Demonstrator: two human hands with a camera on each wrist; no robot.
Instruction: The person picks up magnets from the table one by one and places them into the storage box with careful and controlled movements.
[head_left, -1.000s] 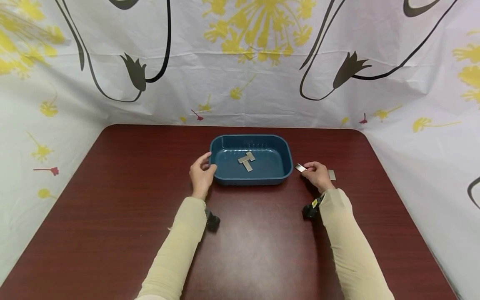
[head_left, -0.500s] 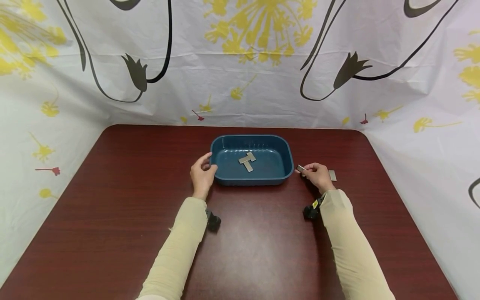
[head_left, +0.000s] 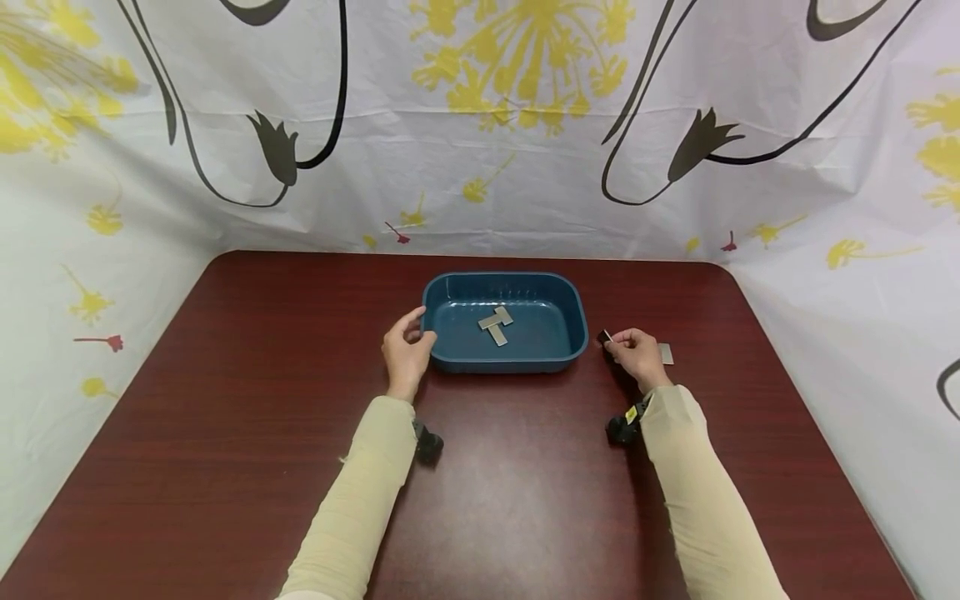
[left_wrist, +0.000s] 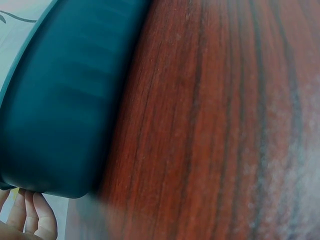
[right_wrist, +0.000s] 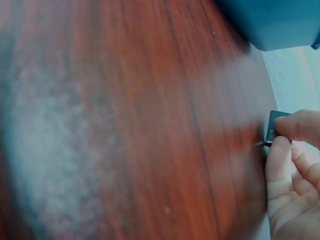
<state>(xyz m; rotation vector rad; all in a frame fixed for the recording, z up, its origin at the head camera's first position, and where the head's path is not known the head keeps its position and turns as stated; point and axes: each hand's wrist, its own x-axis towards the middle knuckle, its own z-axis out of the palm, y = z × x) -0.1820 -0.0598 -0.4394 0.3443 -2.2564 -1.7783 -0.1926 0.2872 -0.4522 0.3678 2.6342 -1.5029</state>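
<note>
A blue tray (head_left: 502, 364) stands at the far middle of the table, with several small flat silver-grey rectangular pieces (head_left: 496, 318) on its floor. My left hand (head_left: 406, 354) holds the tray's left end, thumb and index finger at the rim. In the left wrist view its curled fingers (left_wrist: 44, 220) show beyond the tray's corner. Right of the tray, my right hand (head_left: 636, 354) pinches a small rectangular piece (head_left: 604, 337) between thumb and fingertips. This piece turns a dark face to the right wrist camera. Another grey rectangular piece (head_left: 666, 354) lies just behind the right hand, partly hidden.
The dark red wooden table (head_left: 510, 475) has its far edge against a white patterned cloth (head_left: 480, 225). A small black camera is strapped to each wrist, over cream sleeves (head_left: 345, 500).
The piece in my right hand has turned from its bright face to a dark one, and its tip sits slightly farther from the tray. My left hand and the tray stay in place.
</note>
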